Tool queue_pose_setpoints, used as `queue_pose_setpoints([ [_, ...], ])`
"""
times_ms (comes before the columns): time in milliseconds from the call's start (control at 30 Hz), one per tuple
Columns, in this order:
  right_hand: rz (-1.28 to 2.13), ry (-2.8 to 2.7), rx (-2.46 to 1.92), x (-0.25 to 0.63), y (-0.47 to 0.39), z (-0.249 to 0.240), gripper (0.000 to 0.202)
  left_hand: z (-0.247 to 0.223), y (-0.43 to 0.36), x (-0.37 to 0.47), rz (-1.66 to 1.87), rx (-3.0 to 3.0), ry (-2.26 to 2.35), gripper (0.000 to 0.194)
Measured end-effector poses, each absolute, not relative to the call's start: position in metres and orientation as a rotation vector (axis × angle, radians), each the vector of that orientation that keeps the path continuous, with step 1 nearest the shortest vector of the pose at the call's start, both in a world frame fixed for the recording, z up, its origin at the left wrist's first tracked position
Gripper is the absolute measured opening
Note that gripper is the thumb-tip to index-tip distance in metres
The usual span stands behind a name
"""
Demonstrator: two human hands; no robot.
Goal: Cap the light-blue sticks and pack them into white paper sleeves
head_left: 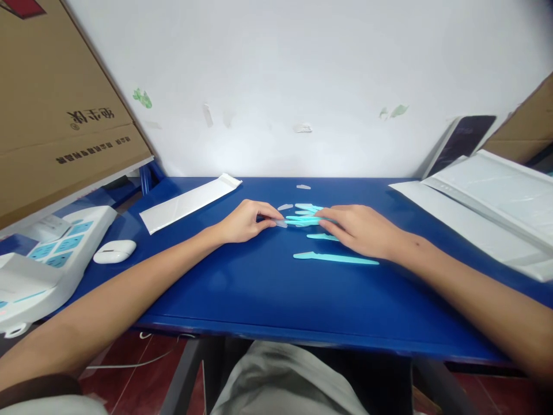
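Several turquoise eyebrow razors (pixel 336 258) lie on the blue table, roughly side by side, with their blade ends to the left. My right hand (pixel 356 227) pinches the handle of a turquoise razor among the upper ones. At that razor's left end, the thumb and fingertips of my left hand (pixel 253 221) are closed on a small clear blade cover (pixel 281 223). Two more clear covers lie loose, one just above my left fingertips (pixel 285 207) and one farther back near the wall (pixel 303 187). My right fingers partly hide the middle razors.
A white packet (pixel 190 203) lies at the back left. Farther left are a white mouse-shaped case (pixel 114 252), a power strip (pixel 82 253) and a cardboard box (pixel 64 115). White trays or sleeves (pixel 492 213) and a dark phone-like panel (pixel 464 138) occupy the right.
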State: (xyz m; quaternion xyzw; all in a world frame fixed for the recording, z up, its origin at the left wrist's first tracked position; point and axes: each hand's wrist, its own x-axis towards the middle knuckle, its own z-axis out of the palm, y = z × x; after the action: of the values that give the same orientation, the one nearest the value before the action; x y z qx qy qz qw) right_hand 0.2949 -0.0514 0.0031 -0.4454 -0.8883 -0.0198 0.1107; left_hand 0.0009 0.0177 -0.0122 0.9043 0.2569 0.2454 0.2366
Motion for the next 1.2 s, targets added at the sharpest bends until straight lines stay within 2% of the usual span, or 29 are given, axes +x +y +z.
queue_pose_setpoints([
  [700,-0.105,-2.669,-1.438,0.287,-0.055,0.008,0.053,-0.007,0.017,0.003,0.622,2.385,0.826,0.026],
  [1200,0.003,-2.601,-1.535,0.284,-0.057,0.007,0.048,-0.005,0.016,0.005,0.584,2.207,0.828,0.026],
])
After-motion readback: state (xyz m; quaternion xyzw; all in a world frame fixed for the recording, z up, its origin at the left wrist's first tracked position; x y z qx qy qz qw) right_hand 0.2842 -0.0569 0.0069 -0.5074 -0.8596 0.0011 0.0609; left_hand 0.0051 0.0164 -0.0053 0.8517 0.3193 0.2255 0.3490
